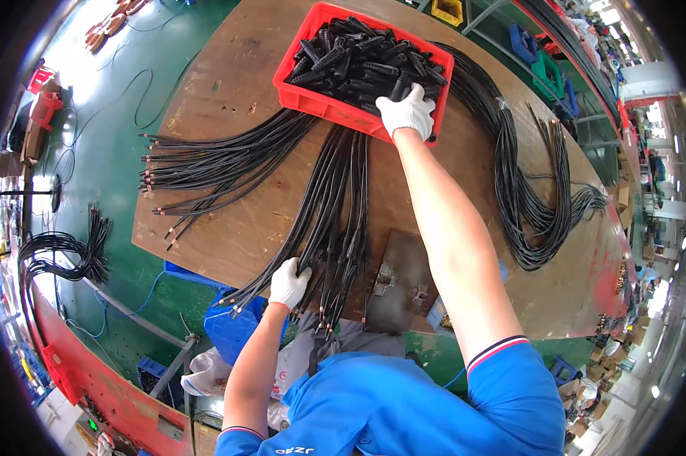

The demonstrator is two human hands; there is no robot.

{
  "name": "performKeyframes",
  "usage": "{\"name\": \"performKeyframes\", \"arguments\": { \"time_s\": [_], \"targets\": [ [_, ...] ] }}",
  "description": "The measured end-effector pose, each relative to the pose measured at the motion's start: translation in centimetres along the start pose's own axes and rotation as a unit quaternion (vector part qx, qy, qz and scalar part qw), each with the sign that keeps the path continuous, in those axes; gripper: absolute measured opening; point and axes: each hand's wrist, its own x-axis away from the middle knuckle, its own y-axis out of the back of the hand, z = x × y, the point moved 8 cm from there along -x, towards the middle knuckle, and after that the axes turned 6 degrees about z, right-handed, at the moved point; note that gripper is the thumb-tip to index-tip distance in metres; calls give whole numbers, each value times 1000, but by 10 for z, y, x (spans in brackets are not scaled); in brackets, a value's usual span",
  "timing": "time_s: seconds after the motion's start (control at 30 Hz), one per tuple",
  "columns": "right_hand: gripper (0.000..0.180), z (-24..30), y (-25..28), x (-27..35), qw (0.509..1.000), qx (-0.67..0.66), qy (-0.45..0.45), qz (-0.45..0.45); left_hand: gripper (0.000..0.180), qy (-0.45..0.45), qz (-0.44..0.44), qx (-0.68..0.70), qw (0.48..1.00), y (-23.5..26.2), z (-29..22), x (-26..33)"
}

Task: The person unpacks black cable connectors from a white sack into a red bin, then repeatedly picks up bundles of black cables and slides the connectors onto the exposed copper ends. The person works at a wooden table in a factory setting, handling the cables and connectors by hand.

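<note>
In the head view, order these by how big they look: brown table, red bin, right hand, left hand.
1. Brown table
2. Red bin
3. Right hand and left hand: too alike to rank surely; nearness may differ.

Factory workshop, green floor (123, 178), large workbench (237, 76), bundled black cables (221, 156), red crate (328, 108) of black parts (358, 53).

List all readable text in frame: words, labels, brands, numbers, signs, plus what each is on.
Positions only; I don't copy printed text.
Blue shirt: white lettering at the picture's lower edge, legible but not quoted.
Pale material beside the shirt: small red marks, too small to read.
Distant boxes at right: too small and blurred to read.
Red bin, black cables: none made out.
</note>
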Motion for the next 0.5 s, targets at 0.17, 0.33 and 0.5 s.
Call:
{"name": "performKeyframes", "arguments": {
  "time_s": [0.17,0.33,0.5],
  "targets": [
    [76,-5,-1,-21,1000,7,24,19,28,-1,-7,9,1000,2,-1,1],
    [64,-17,-1,-40,997,-27,76,-5,30,5,-10,12,1000,-1,5,0],
    [64,-35,-2,-54,982,-114,147,-22,30,2,-13,13,1000,-3,5,-2]
  ]
}}
